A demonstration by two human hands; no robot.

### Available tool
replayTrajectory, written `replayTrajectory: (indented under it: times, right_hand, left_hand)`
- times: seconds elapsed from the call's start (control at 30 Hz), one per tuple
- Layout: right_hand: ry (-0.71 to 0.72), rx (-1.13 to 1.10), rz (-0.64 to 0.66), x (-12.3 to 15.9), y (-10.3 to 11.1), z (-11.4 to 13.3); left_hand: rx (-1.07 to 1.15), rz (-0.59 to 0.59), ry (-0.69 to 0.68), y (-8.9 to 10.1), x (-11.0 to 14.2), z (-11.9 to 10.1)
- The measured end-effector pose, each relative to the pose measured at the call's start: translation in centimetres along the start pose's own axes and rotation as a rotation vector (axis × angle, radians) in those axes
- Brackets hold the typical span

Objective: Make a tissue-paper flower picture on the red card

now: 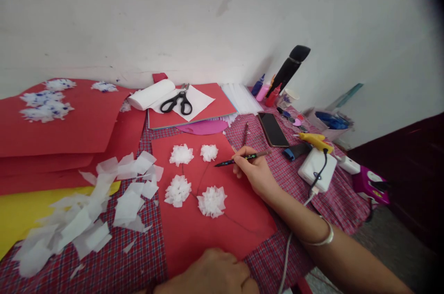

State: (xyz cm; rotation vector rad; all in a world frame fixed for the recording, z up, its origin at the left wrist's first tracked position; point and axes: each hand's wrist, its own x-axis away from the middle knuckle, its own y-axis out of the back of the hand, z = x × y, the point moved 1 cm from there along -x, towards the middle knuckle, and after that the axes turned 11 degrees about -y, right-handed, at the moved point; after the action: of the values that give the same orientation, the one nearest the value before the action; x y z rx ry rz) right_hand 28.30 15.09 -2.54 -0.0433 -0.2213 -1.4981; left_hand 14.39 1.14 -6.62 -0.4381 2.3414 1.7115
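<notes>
My right hand (255, 171) is closed around a black patterned pencil (225, 163), its tip pointing left over a red sheet of paper (194, 247). Four white tissue flowers sit on this sheet, among them the upper right flower (209, 153) nearest the tip and a larger lower one (212, 202). Thin dark lines run between the flowers like stems, and one curves toward the lower right corner. My left hand (211, 273) rests on the sheet's near edge, knuckles up. Its fingers are bent and partly cut off by the frame.
Loose white tissue pieces (128, 203) lie left of the sheet. Black scissors (178, 101) and a tissue roll (152, 94) are behind. On the right are a phone (273, 129), a yellow glue gun (315, 142), a white box (317, 170) with a cable, and paint bottles (274, 95).
</notes>
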Motion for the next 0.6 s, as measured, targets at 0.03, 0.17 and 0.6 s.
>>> replayTrajectory:
  times: [0.03,0.17,0.6]
  right_hand:
    - [0.005,0.005,0.018,0.1,-0.1,0.1]
    - [0.002,0.062,0.074,0.2,-0.4,0.4]
    - [-0.013,0.108,0.135,0.1,-0.7,0.5]
  left_hand:
    - [-0.001,0.001,0.0,0.2,-0.1,0.0]
    - [-0.024,-0.005,0.025,1.2,-0.2,-0.3]
    - [-0.07,-0.015,0.061,3.2,-0.4,-0.9]
